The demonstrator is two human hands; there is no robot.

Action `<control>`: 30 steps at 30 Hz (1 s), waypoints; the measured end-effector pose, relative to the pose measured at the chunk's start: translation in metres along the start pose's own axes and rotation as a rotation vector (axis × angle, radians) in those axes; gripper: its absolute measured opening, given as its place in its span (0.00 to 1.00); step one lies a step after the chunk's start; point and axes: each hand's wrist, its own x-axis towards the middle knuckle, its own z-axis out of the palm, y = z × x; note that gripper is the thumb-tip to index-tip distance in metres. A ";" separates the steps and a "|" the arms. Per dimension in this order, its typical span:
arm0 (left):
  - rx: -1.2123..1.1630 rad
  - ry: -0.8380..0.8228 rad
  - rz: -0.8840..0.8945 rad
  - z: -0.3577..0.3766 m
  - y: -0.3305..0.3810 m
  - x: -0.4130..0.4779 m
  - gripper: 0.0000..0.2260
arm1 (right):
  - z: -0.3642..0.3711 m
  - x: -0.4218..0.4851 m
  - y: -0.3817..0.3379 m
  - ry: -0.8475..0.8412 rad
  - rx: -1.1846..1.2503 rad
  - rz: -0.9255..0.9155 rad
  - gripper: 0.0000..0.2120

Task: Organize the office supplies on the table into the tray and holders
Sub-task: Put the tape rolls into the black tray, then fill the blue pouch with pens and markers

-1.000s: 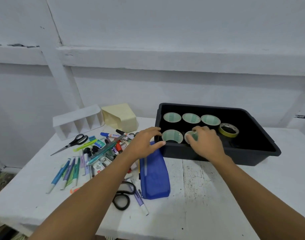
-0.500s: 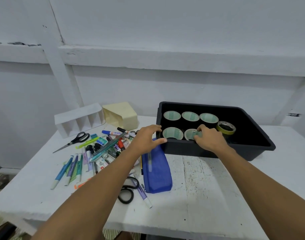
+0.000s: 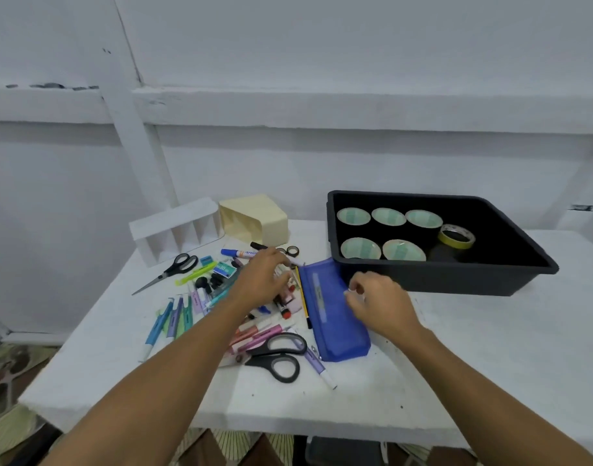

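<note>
White table (image 3: pixel 456 348) | tapes (image 3: pixel 387 216) in tray (image 3: pixel 490 275), loose items remain | left hand (image 3: pixel 261 279) spread over pen pile (image 3: pixel 204 290), grasp unclear | right hand (image 3: pixel 379 302) curled onto blue pouch (image 3: pixel 325 311) beneath | next: lift pouch trayward

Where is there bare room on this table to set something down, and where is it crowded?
Bare: the near-right table, bordered by the blue pouch, the black tray and the near edge; also the tray floor right of the yellow tape roll. Crowded: the pens, markers and scissors left of the pouch, around the left hand.
</note>
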 end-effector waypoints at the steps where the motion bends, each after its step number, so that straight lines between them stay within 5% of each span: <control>1: 0.006 -0.001 0.008 -0.004 -0.006 -0.005 0.09 | 0.010 -0.002 -0.008 -0.092 -0.012 0.079 0.11; 5: 0.002 -0.013 0.010 -0.017 -0.023 -0.021 0.06 | 0.020 -0.004 -0.022 -0.080 0.220 0.332 0.14; 13: -0.143 -0.047 -0.037 -0.027 -0.034 -0.029 0.06 | -0.021 0.004 -0.090 0.179 0.192 0.101 0.10; 23: -0.999 -0.132 -0.370 -0.047 -0.021 -0.012 0.09 | -0.014 0.039 -0.117 0.176 0.759 0.301 0.09; 30: -1.144 -0.044 -0.260 -0.061 -0.023 -0.011 0.05 | 0.012 0.043 -0.130 0.212 0.440 0.106 0.14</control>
